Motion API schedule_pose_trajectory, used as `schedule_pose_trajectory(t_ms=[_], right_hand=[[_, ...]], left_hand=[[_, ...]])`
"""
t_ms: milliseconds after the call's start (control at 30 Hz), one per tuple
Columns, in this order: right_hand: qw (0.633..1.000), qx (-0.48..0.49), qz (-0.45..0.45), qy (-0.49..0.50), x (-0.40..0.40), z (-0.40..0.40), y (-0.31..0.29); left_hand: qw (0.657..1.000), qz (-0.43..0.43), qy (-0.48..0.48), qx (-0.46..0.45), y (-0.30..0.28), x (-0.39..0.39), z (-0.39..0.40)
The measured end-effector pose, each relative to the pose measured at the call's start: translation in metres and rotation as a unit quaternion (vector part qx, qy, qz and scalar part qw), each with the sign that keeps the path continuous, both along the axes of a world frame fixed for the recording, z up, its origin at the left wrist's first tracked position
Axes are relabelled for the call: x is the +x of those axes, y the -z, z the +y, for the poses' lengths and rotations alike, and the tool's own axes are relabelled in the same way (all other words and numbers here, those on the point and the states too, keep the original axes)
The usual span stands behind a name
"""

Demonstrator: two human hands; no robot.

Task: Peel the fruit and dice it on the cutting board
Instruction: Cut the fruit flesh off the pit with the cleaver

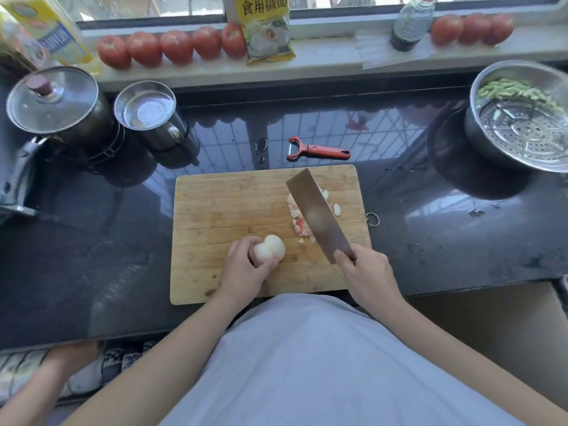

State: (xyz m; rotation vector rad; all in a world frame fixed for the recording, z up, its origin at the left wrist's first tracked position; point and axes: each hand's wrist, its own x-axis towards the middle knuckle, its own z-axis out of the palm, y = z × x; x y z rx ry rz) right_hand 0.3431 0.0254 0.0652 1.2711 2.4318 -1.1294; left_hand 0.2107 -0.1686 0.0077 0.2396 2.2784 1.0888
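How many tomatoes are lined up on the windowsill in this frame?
8. Five tomatoes sit in a row left of the yellow packet; three more sit right of the dark bottle. The packet may hide others.

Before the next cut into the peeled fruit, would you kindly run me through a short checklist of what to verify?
1. Pale peeled round fruit is fully peeled: ok on the side that shows.
2. Fruit rests on the rectangular wooden cutting board: ok.
3. Left hand grips the fruit: ok.
4. Left fingertips clear of the blade's path: cannot tell, they curl round the fruit's far side.
5. Right hand holds the broad steel cleaver by its handle: ok, blade raised and slanted over the diced pink-and-white pieces.
6. Red-handled peeler lies off the board: ok.
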Motion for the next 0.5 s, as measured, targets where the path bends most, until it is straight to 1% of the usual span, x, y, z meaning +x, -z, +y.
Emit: schedule_pose_trajectory(t_ms=[67, 133, 233, 333, 400, 500], right_hand=[[1.000, -0.013, 0.012, 0.009, 0.000, -0.002, -0.002], [1.000, -0.003, 0.013, -0.003, -0.001, -0.002, -0.003], [0.999, 0.034, 0.007, -0.042, 0.000, -0.004, -0.006], [0.993, 0.051, -0.002, -0.103, 0.001, -0.010, -0.007], [0.986, 0.065, -0.013, -0.152, 0.002, -0.013, -0.004], [0.979, 0.072, -0.028, -0.189, 0.004, -0.016, 0.000]], left_hand=[[1.000, -0.002, -0.001, 0.000, -0.003, 0.004, 0.009], [1.000, 0.000, 0.007, 0.002, -0.002, 0.006, 0.019], [0.999, -0.034, -0.001, 0.011, -0.001, 0.005, 0.026], [0.994, -0.084, -0.053, 0.036, -0.001, 0.005, 0.024], [0.991, -0.099, -0.078, 0.036, -0.004, 0.005, 0.024], [0.989, -0.111, -0.096, 0.032, -0.005, 0.005, 0.027]])
